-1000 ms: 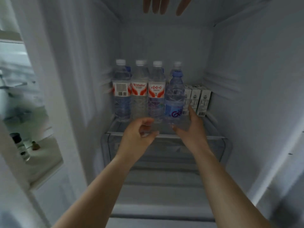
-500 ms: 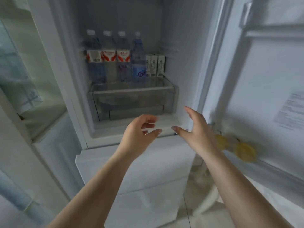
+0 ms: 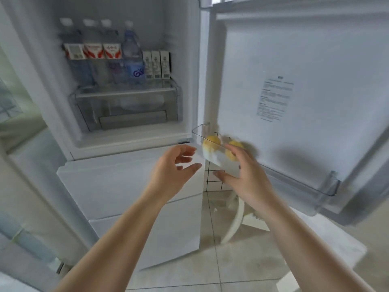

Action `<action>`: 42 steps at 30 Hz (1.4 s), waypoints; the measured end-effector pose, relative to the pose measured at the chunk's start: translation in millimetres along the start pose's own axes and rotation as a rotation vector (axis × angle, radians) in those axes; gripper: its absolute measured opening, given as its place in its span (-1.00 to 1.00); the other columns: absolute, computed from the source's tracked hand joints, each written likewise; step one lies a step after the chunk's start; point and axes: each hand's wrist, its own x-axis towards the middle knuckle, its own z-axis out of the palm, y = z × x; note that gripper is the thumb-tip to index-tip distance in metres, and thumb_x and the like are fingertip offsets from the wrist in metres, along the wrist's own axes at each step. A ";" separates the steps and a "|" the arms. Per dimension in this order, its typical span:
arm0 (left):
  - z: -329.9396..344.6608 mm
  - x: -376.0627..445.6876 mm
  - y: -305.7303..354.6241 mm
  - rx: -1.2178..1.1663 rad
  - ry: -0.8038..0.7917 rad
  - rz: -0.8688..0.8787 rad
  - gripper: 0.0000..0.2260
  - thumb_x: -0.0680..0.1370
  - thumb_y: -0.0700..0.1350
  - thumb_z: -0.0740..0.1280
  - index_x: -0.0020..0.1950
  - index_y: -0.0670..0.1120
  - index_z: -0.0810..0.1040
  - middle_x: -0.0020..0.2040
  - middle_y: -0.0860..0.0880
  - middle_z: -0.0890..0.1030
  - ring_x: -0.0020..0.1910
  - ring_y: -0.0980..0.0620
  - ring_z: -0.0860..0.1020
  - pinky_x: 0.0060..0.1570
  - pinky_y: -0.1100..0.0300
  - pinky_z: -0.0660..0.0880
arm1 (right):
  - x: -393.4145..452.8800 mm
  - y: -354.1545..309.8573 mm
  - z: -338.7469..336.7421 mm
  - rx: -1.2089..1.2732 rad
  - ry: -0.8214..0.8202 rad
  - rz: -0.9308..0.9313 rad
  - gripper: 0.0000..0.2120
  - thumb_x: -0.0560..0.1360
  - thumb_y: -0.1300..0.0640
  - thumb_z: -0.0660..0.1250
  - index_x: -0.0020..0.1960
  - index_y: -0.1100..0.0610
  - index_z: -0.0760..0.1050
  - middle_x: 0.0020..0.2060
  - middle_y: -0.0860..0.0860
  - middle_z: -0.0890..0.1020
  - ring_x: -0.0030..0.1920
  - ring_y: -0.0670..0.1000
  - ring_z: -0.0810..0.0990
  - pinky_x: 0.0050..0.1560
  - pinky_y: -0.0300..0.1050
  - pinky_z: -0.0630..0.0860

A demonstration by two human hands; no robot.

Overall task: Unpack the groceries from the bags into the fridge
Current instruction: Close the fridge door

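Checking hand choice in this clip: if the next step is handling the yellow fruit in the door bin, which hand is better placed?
Probably the right hand: it sits directly in front of the clear door bin beside the yellow fruit, empty. The left hand hovers farther left, before the fridge body.

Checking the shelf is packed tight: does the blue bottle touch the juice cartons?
Cannot tell. In the head view the blue bottle and cartons overlap; blur hides any gap.

The right hand (image 3: pixel 244 175) covers part of the nearer yellow fruit (image 3: pixel 233 150) in the door bin (image 3: pixel 294 175). Both fruits are motion-blurred. The door sticker (image 3: pixel 274 98) text is unreadable. Bottle caps (image 3: pixel 88 23) smear. The open door runs off frame at right.
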 end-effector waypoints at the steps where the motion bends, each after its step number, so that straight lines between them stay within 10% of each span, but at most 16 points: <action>1: 14.8 -6.3 5.0 0.009 0.018 0.000 -0.71 0.44 -0.16 0.46 -0.02 0.18 0.48 -0.01 0.24 0.58 -0.01 0.30 0.56 0.10 0.17 0.54 | -7.8 7.4 -12.7 0.008 -0.008 -0.023 -0.37 0.38 -0.05 0.47 0.38 -0.15 0.29 0.34 -0.18 0.36 0.30 -0.15 0.38 0.17 -0.23 0.35; 12: 175.1 -96.0 85.5 0.340 0.151 0.219 -0.60 0.45 -0.10 0.45 0.28 0.01 0.51 0.19 0.14 0.51 0.19 0.25 0.43 0.20 0.46 0.29 | -91.3 92.3 -155.2 -0.010 -0.155 -0.377 -0.40 0.39 -0.03 0.44 0.39 -0.01 0.36 0.29 -0.15 0.43 0.27 -0.12 0.45 0.20 -0.07 0.50; 22: 214.6 -112.6 106.7 0.859 -0.113 0.118 -0.34 0.54 -0.01 0.32 0.55 -0.01 0.04 0.55 0.10 0.08 0.53 0.14 -0.04 0.50 0.04 -0.04 | -90.5 121.0 -174.2 -0.511 -0.303 -0.533 -0.33 0.54 0.04 0.28 0.52 0.19 0.05 0.49 0.07 0.19 0.52 0.05 0.07 0.42 -0.03 0.21; 32: 200.5 -132.3 105.4 0.944 -0.001 0.078 -0.37 0.55 -0.10 0.30 0.54 -0.03 0.07 0.53 0.09 0.13 0.52 0.07 0.04 0.49 -0.01 -0.09 | -109.4 99.4 -175.8 -0.438 -0.377 -0.601 -0.41 0.59 0.16 0.18 0.53 0.17 0.00 0.53 0.01 0.09 0.53 -0.04 -0.04 0.45 -0.08 0.15; 36: 173.9 -146.7 93.9 0.925 0.070 0.024 -0.38 0.53 -0.06 0.33 0.53 -0.03 0.12 0.53 0.08 0.16 0.51 0.05 0.11 0.49 -0.02 -0.06 | -122.7 76.2 -191.3 -0.426 -0.167 -0.894 -0.48 0.45 0.19 0.38 0.38 0.24 0.36 0.35 0.09 0.44 0.42 0.07 0.34 0.37 0.02 0.35; 42: 141.6 -172.0 93.8 0.779 0.236 -0.027 -0.41 0.52 -0.14 0.32 0.51 -0.01 0.18 0.51 0.00 0.23 0.52 0.03 0.10 0.49 -0.09 0.02 | -122.5 35.4 -225.8 -0.458 0.043 -1.257 -0.64 0.52 0.12 0.22 0.30 0.16 0.48 0.30 0.06 0.50 0.42 0.06 0.34 0.45 0.21 0.16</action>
